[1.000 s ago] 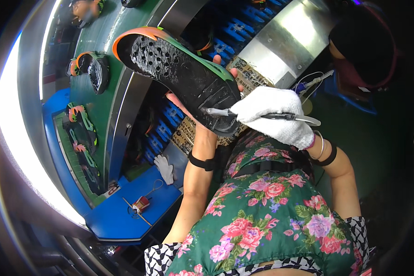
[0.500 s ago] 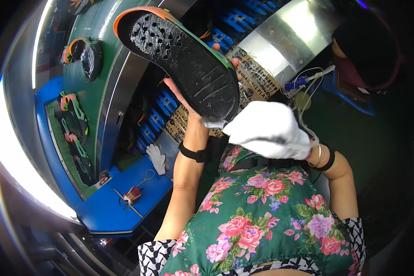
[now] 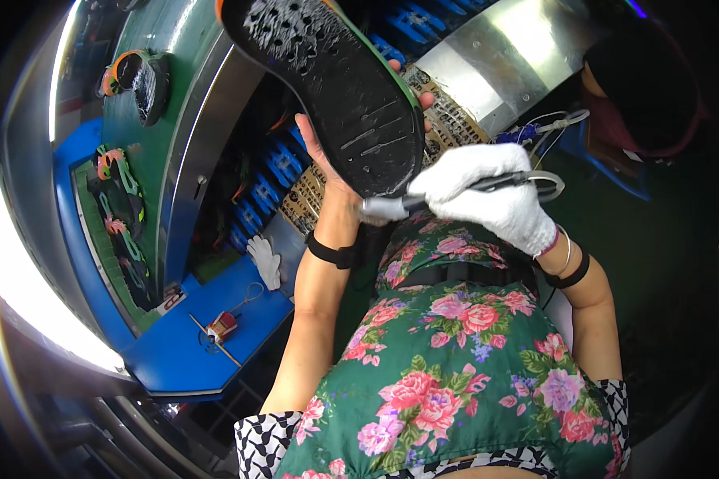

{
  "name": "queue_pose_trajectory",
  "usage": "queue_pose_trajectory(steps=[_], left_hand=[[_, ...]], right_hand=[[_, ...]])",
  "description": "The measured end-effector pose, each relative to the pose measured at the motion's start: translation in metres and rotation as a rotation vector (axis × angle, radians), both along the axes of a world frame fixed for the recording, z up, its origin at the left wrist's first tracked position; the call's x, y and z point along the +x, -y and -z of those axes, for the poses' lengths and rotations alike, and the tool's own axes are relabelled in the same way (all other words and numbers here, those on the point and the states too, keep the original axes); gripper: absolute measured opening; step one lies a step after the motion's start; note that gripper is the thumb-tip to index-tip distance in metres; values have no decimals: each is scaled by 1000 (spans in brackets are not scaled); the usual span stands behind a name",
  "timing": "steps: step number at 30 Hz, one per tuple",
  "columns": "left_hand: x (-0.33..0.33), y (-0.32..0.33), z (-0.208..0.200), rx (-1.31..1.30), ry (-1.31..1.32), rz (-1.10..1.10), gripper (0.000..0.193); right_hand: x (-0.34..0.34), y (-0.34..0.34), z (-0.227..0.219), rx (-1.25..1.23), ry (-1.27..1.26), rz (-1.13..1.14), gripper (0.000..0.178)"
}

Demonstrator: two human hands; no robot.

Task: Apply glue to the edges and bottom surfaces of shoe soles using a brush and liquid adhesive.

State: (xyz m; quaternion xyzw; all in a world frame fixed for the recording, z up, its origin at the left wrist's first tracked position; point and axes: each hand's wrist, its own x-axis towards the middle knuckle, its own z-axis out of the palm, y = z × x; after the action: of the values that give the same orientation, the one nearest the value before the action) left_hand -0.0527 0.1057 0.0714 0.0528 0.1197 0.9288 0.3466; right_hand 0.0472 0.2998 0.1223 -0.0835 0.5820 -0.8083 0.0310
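Note:
My left hand (image 3: pixel 327 169) grips a shoe sole (image 3: pixel 345 104) from below, thumb on its near-left side and fingertips showing past its right edge. The sole is black, with an orange and green rim, small holes and a glossy wet-looking patch at its far end, and thin grooves nearer me. In a white knitted glove, my right hand (image 3: pixel 487 195) is closed around a dark brush (image 3: pixel 385 209) that has a pale head and a clear hose. The brush head is at the sole's near end, by my left wrist; whether it touches the sole I cannot tell.
On the left, a green conveyor (image 3: pixel 185 68) carries another sole (image 3: pixel 145 84). More soles (image 3: pixel 120 207) lie in a green-lined blue tray. A spare white glove (image 3: pixel 265 262) and a small red item (image 3: pixel 222 326) rest on a blue shelf (image 3: pixel 176 363). Printed cardboard (image 3: pixel 302 199) lies beneath the sole.
The sole has moved slightly farther away and to the right in my left hand. My gloved right hand has turned, so more of the brush and its hose shows.

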Motion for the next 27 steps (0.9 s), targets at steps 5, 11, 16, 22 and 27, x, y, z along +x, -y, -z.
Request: queue_pose_trajectory(steps=[5,11,16,22,27], left_hand=[[-4,2,0,-32,-68,89,120],[-6,14,13,-169,4,118,118],[-7,35,31,-335,195,96,94],[-19,25,7,-115,277,221,53],[-16,20,-3,-220,250,211,47]], right_hand=[[-9,-10,0,492,-638,72,20],[-1,-6,1,354,-589,-135,23],[-10,-14,3,409,-657,-84,21],[5,-10,4,489,-743,-224,24],[-10,-33,-7,400,-574,-232,22]])
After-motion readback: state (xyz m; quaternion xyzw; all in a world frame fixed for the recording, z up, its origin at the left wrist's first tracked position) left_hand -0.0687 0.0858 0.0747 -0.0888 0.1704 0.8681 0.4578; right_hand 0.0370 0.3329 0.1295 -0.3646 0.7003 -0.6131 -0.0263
